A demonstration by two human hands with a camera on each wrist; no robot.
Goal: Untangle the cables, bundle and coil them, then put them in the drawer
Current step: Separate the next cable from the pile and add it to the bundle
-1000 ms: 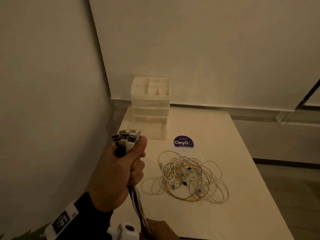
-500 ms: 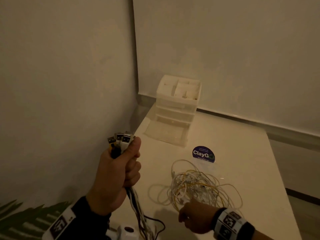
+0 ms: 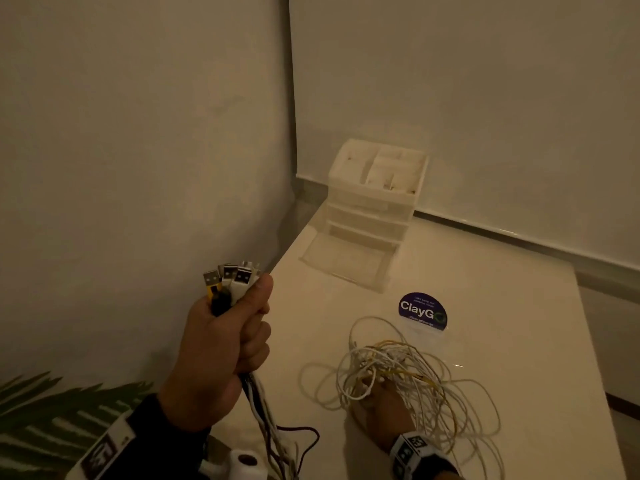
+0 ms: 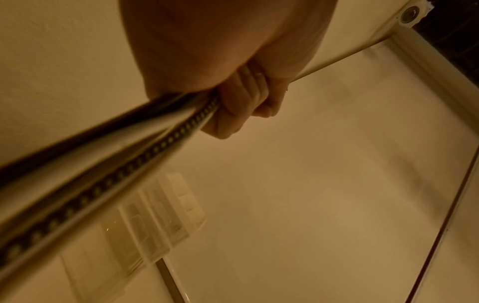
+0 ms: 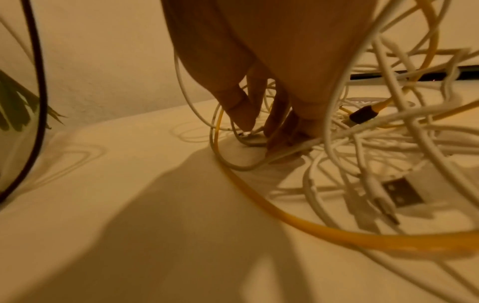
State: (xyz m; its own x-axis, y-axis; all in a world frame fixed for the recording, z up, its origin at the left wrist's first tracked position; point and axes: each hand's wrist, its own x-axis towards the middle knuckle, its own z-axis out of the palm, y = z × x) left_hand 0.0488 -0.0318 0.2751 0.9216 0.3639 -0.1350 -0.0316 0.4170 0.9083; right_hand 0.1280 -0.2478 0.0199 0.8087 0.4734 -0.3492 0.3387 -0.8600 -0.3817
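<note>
My left hand (image 3: 242,327) is raised over the table's left edge and grips a bundle of cables (image 3: 263,410) just below their USB plugs (image 3: 232,277), which point up. The left wrist view shows the fist (image 4: 241,102) closed round the hanging cables (image 4: 103,174). A tangle of white and yellow cables (image 3: 415,382) lies on the white table (image 3: 502,289). My right hand (image 3: 381,400) is inside that tangle. Its fingertips (image 5: 246,121) pinch a white cable end on the tabletop. The clear drawer unit (image 3: 374,199) stands at the back, its bottom drawer (image 3: 346,261) pulled out.
A round purple ClayGo sticker (image 3: 421,310) lies between the drawer and the tangle. Walls close the left and back sides. Plant leaves (image 3: 52,410) show at the lower left. A loose USB plug (image 5: 401,192) and a yellow cable (image 5: 285,221) lie near my right hand.
My right hand has come up from the near edge and reached into the tangle. My left hand keeps its hold on the bundle. The head view has swung to the left.
</note>
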